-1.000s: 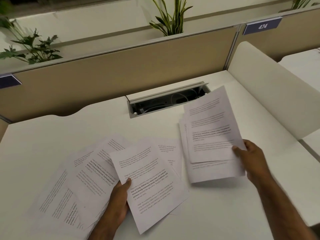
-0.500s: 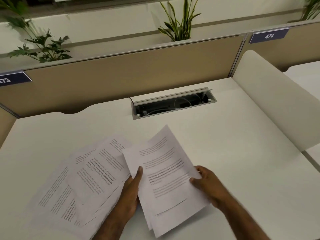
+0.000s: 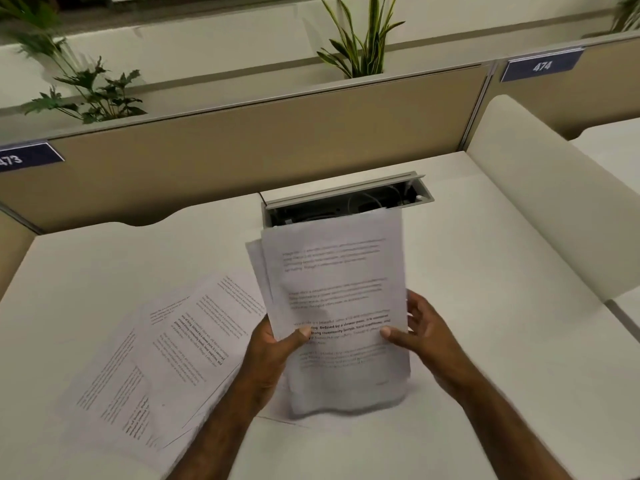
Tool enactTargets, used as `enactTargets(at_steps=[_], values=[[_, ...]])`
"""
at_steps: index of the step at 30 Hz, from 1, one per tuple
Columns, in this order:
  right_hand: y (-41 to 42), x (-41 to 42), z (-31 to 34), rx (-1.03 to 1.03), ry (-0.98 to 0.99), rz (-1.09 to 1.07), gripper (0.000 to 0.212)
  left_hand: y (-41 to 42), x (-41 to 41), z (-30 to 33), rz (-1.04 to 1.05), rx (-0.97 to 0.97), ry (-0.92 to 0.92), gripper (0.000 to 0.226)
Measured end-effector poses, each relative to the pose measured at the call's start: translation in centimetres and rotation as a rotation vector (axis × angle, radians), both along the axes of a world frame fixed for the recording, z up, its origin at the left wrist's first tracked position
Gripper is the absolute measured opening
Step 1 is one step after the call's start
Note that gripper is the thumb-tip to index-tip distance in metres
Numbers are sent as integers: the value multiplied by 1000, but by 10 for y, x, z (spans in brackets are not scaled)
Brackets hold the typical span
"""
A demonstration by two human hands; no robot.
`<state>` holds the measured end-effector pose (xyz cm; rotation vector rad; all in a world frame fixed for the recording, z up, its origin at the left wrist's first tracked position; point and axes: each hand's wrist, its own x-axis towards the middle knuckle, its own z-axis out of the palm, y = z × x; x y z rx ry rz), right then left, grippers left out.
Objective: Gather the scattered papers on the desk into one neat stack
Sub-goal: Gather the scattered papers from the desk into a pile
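Held sheaf: a bundle of white printed sheets (image 3: 341,306) stood nearly upright between both hands, its lower edge buckled against the desk (image 3: 485,306), its sheets slightly fanned at the left edge.
Left hand (image 3: 273,355): closed around the bundle's left edge, thumb pressed on the front page.
Right hand (image 3: 420,332): clasped the right edge, thumb in front, fingers loosely spread behind.
Readable print: one bold line on the front page read partly "Defined by a slower pace" and "strong community"; the rest was too blurred to read.
Loose papers (image 3: 166,358): several overlapping sheets of typed paragraphs lay fanned flat on the desk, left of the left forearm.
Desk: smooth, matte white, with rounded edges.
Cable tray (image 3: 346,202): a grey metal hatch stood open just behind the sheaf, white cables inside.
Partition (image 3: 242,147): flat beige panel carrying dark blue tags "473" (image 3: 24,157) and "474" (image 3: 542,65).
Plants (image 3: 360,39): green foliage rose behind the partition.
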<state>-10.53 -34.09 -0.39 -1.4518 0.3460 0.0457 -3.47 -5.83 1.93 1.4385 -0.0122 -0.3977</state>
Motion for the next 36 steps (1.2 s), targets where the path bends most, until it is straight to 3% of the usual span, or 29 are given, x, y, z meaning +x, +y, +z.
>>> enactTargets(at_steps=[3,8,15,20,26,31,36], values=[[-1,-2,26,-5,-188,-82,61,-11,8,28,-53,83,-137,41],[7,-8,45,-151,-338,-220,34,-27,13,50,-11,189,-300,35],[27,-19,-2,-252,-215,-109,33,-34,-1,6,30,244,-237,38],[29,-15,-15,-330,-148,-187,25,-15,2,-5,-2,363,-264,50],[19,-7,-24,-420,-98,-214,20,70,41,-27,272,678,-228,12],[28,-2,-44,-336,20,-244,21,157,85,-38,264,1121,-156,48],[57,-4,-61,-157,165,-297,26,195,111,-39,124,1313,-61,90]])
